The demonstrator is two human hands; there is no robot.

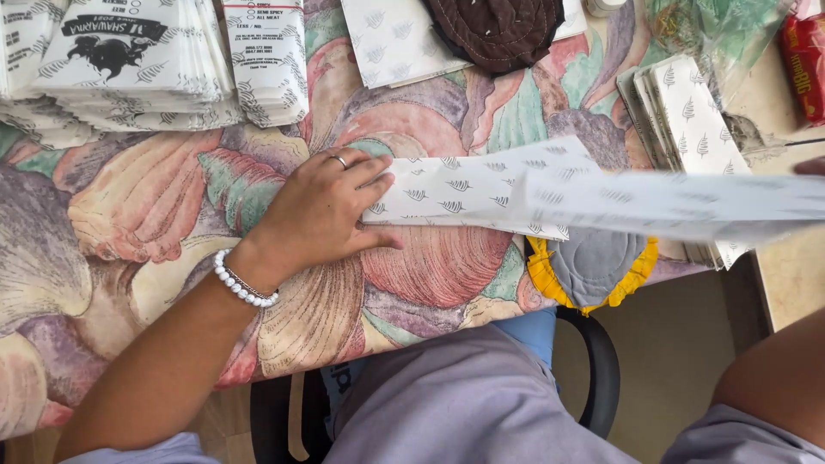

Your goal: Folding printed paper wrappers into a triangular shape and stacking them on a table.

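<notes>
My left hand [322, 210] presses flat, fingers spread, pinning the patterned paper sheet [468, 189] to the floral tablecloth [129, 215]; right hand barely in view at the right edge, grip undeterminable.

The left hand [322, 210] presses flat on a white patterned paper sheet [468, 191] lying on the floral tablecloth [129, 215], beside stacked paper bags [137, 60].

The paper sheet [468, 191] under the left hand [322, 210] looks thin and matt. The tablecloth [129, 215] is quilted cloth, soft and stitched. A bracelet [242, 283] of glossy white beads circles the wrist. The stacked paper bags [137, 60] are matt. The plastic bag [722, 30] shines.
</notes>
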